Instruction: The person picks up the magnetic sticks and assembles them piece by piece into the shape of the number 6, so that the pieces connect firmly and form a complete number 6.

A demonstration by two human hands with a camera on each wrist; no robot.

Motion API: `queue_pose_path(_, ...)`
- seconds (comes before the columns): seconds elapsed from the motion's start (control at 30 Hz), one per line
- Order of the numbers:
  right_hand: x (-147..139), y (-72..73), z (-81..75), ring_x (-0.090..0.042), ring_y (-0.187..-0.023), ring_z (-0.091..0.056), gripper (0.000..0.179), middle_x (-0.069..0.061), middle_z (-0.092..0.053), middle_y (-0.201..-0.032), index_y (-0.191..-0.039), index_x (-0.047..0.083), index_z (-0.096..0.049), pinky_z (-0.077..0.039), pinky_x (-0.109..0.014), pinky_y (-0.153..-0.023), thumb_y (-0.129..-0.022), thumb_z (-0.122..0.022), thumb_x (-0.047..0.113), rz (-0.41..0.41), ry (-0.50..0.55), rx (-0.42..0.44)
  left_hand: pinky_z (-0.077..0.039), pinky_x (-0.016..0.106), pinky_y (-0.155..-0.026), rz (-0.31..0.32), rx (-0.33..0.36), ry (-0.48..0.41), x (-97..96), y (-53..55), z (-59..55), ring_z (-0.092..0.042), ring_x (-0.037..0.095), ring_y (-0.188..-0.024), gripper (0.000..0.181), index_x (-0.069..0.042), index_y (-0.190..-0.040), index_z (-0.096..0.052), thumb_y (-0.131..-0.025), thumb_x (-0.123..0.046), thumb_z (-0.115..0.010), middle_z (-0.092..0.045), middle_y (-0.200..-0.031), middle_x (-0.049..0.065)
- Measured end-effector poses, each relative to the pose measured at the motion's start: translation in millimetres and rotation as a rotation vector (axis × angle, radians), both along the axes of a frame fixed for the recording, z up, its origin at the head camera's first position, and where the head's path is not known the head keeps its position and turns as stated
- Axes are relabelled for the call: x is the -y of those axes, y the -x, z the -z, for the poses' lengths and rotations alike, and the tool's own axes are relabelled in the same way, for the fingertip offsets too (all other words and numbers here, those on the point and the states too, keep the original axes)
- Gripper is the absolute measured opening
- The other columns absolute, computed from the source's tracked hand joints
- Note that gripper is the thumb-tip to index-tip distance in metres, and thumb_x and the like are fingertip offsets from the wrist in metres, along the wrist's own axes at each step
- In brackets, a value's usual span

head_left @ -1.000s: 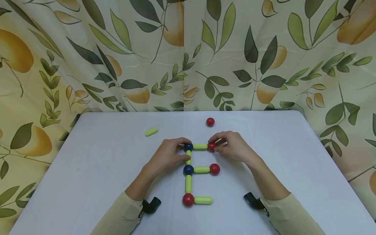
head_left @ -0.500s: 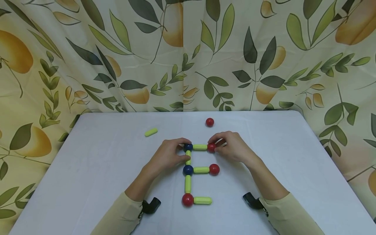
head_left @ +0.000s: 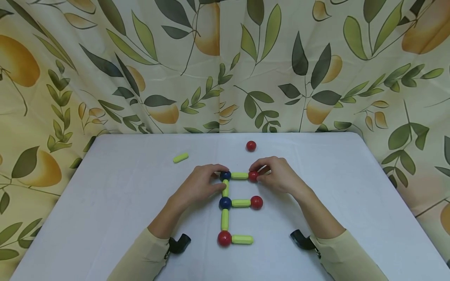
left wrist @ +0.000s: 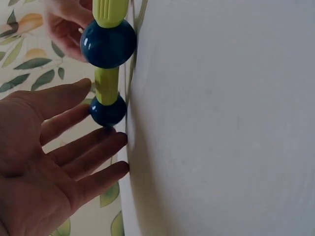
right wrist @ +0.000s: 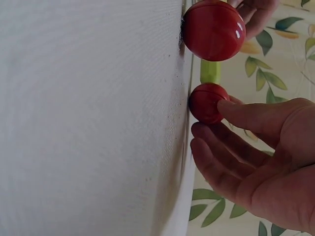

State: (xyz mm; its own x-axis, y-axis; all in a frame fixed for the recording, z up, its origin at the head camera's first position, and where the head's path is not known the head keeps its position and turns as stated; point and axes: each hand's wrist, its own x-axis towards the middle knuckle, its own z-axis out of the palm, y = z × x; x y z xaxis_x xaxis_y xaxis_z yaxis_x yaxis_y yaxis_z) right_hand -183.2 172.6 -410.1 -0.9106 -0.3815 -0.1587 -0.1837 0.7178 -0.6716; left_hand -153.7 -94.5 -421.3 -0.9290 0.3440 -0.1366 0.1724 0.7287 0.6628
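A flat figure of balls and yellow-green rods lies on the white table. My left hand (head_left: 201, 184) is at its upper left corner, fingers against the far side of the dark blue ball (head_left: 225, 176); in the left wrist view its thumb stands slightly apart from the rod (left wrist: 107, 86). My right hand (head_left: 277, 174) pinches the red ball (head_left: 252, 176) at the end of the top rod (head_left: 240, 176). A second blue ball (head_left: 225, 203) joins the middle rod (head_left: 241, 203), which ends at another red ball (head_left: 256, 202). The nearest red ball (head_left: 224, 238) bears the bottom rod (head_left: 242, 239).
Behind the figure, a loose red ball (head_left: 251, 146) and a loose yellow-green rod (head_left: 181, 157) lie on the white table (head_left: 105, 203). A curtain (head_left: 197, 93) with a fruit-and-leaf print hangs beyond the far edge. Dark wrist cameras (head_left: 180, 244) sit at both sleeves.
My left thumb has drawn back slightly to the left from the rod, and the left forearm has shifted a little. The right hand and the figure look unchanged.
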Motion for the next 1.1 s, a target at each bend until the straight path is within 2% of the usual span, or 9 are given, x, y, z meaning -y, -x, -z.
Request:
queue_pose_path(0.13, -0.2, 0.7, -1.3, -0.03, -0.107, -0.069, 0.028, -0.01, -0.074, -0.115, -0.117, 0.012, -0.077, -0.06, -0.043, -0.09, -0.092, -0.072, 0.002, 0.006, -0.002, 0.004, -0.056, 0.04, -0.104, -0.021, -0.022, 0.006, 6.9, 5.2, -2.7, -0.066, 0.02, -0.12, 0.043, -0.022, -0.136, -0.068, -0.094, -0.019, -0.078, -0.069, -0.135, -0.001)
queue_pose_path(0.23, -0.5, 1.2, -2.3, -0.03, -0.107, -0.069, 0.028, -0.01, -0.074, -0.115, -0.117, 0.012, -0.077, -0.06, -0.043, -0.089, -0.092, -0.072, 0.002, 0.009, -0.001, 0.003, -0.056, 0.042, -0.103, -0.061, -0.043, 0.01, 16.5, 11.1, -6.5, -0.066, 0.021, -0.121, 0.041, -0.02, -0.135, -0.068, -0.095, -0.018, -0.077, -0.07, -0.133, 0.002)
queue_pose_path(0.47, -1.4, 2.3, -3.6, -0.03, -0.107, -0.068, 0.029, -0.01, -0.074, -0.115, -0.117, 0.012, -0.077, -0.06, -0.043, -0.09, -0.092, -0.071, 0.001, 0.011, 0.001, 0.003, -0.056, 0.047, -0.097, -0.141, -0.141, 0.037, 56.7, 29.2, -14.8, -0.066, 0.031, -0.115, 0.038, -0.011, -0.133, -0.069, -0.096, -0.011, -0.071, -0.072, -0.122, 0.013)
queue_pose_path(0.57, -1.4, 2.5, -3.5, -0.03, -0.107, -0.068, 0.029, -0.009, -0.074, -0.115, -0.117, 0.012, -0.077, -0.06, -0.043, -0.09, -0.092, -0.071, 0.0, 0.015, 0.003, 0.009, -0.054, 0.05, -0.098, -0.167, -0.158, 0.052, 74.4, 35.3, -14.7, -0.065, 0.036, -0.115, 0.039, -0.007, -0.133, -0.069, -0.094, -0.008, -0.07, -0.07, -0.123, 0.019)
queue_pose_path(0.7, 0.0, 1.8, -1.7, -0.03, -0.107, -0.068, 0.029, -0.009, -0.074, -0.115, -0.117, 0.012, -0.077, -0.06, -0.043, -0.09, -0.092, -0.071, 0.0, 0.016, 0.006, 0.013, -0.048, 0.057, -0.106, -0.184, -0.17, 0.109, 90.6, 41.8, -9.7, -0.059, 0.045, -0.125, 0.041, -0.004, -0.134, -0.068, -0.093, -0.004, -0.069, -0.063, -0.133, 0.026)
queue_pose_path(0.8, 0.6, 0.3, -0.1, -0.029, -0.106, -0.069, 0.029, -0.009, -0.074, -0.115, -0.117, 0.012, -0.077, -0.06, -0.042, -0.09, -0.091, -0.072, 0.001, 0.015, 0.002, 0.014, -0.042, 0.06, -0.113, -0.171, -0.156, 0.156, 96.2, 44.8, -5.1, -0.053, 0.049, -0.133, 0.045, -0.002, -0.137, -0.066, -0.092, -0.002, -0.069, -0.058, -0.14, 0.029)
queue_pose_path(0.87, 0.6, -0.9, 0.2, -0.028, -0.106, -0.069, 0.028, -0.009, -0.074, -0.114, -0.116, 0.013, -0.077, -0.06, -0.042, -0.09, -0.091, -0.072, 0.001, 0.016, 0.002, 0.014, -0.042, 0.06, -0.113, -0.156, -0.146, 0.169, 97.3, 45.9, -2.6, -0.053, 0.049, -0.133, 0.047, -0.002, -0.137, -0.065, -0.091, 0.001, -0.068, -0.058, -0.14, 0.029)
queue_pose_path(1.0, 0.0, -2.0, 0.9, -0.028, -0.105, -0.069, 0.028, -0.008, -0.075, -0.114, -0.116, 0.013, -0.077, -0.06, -0.042, -0.09, -0.091, -0.072, 0.001, 0.015, 0.007, 0.012, -0.049, 0.055, -0.102, -0.143, -0.141, 0.176, 94.1, 47.2, 1.7, -0.06, 0.044, -0.117, 0.048, -0.003, -0.135, -0.066, -0.088, 0.007, -0.063, -0.064, -0.129, 0.028)
queue_pose_path(1.1, -0.2, -1.7, 0.6, -0.028, -0.105, -0.069, 0.028, -0.008, -0.075, -0.114, -0.116, 0.014, -0.078, -0.06, -0.042, -0.091, -0.092, -0.072, 0.001, 0.014, 0.008, 0.014, -0.052, 0.049, -0.093, -0.164, -0.146, 0.171, 89.8, 47.7, 3.6, -0.062, 0.037, -0.106, 0.045, -0.004, -0.131, -0.069, -0.088, 0.009, -0.062, -0.067, -0.119, 0.024)
